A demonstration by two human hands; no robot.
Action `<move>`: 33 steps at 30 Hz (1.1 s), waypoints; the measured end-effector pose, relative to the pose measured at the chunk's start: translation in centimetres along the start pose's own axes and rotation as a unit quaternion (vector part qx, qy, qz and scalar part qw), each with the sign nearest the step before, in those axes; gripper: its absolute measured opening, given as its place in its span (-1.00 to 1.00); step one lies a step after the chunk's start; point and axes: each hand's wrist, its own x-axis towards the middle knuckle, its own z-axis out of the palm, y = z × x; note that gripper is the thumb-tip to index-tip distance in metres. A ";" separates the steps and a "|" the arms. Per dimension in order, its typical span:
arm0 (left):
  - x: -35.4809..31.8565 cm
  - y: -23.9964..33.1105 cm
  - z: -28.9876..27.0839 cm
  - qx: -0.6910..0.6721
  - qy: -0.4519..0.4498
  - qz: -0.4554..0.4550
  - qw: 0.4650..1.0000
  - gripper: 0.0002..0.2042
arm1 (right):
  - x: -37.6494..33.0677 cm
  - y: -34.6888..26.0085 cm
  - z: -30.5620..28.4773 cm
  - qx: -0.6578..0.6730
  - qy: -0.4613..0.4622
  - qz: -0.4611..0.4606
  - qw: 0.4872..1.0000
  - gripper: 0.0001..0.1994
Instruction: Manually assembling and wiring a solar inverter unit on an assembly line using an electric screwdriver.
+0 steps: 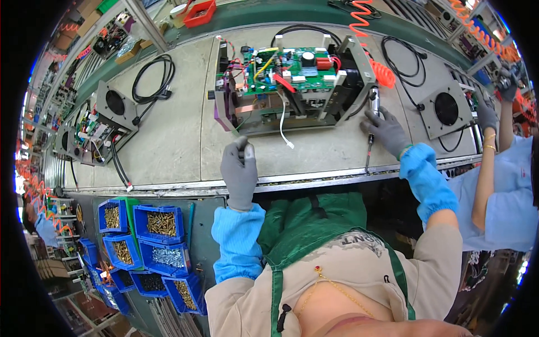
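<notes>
My right hand (388, 132), in a grey glove, grips a slim silver air screwdriver (374, 104) beside the right end of an opened electronic unit. Its thin bit points toward the bench's front edge, and an orange coiled hose (382, 73) hangs close to its top. My left hand (240, 173), gloved too, is raised near the front edge, left of the unit, with thumb and fingers curled together. Whatever it may pinch is too small to make out. The open unit (303, 70) shows a green circuit board, coloured wires, metal end plates and a loose white cable with a plug.
Blue bins (159, 223) of brass and silver screws stand at lower left. Another partly built unit (106, 126) and a black cable (152, 84) lie on the left. At right, a fan panel (445, 110) sits near a co-worker's gloved hand (486, 112). A red tray (200, 13) is at the back.
</notes>
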 end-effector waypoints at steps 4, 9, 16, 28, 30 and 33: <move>-2.6 0.8 0.4 -0.004 -0.112 0.050 0.992 -0.78 | 2.3 1.0 0.5 -0.032 0.050 -0.040 0.997 -0.83; -5.1 0.3 0.2 -0.049 -0.355 -0.009 0.934 -0.68 | 5.2 -2.8 -3.8 0.037 -0.140 -0.097 0.985 -0.76; -8.2 3.4 4.5 -0.439 -0.166 -0.368 0.803 -0.62 | 6.6 -15.5 -13.0 0.247 -0.194 -0.149 0.938 -0.60; -6.6 4.3 -4.2 -0.281 -0.138 -0.299 0.901 -0.53 | 4.3 -17.3 -10.5 0.654 -0.369 -0.077 0.656 -0.29; -7.0 4.1 -4.3 -0.299 -0.115 -0.294 0.900 -0.53 | 4.1 -17.7 -10.6 0.683 -0.362 -0.082 0.630 -0.32; -7.1 4.4 -4.6 -0.302 -0.053 -0.334 0.891 -0.50 | 4.0 -19.8 -11.4 0.401 -0.009 -0.180 0.898 -0.33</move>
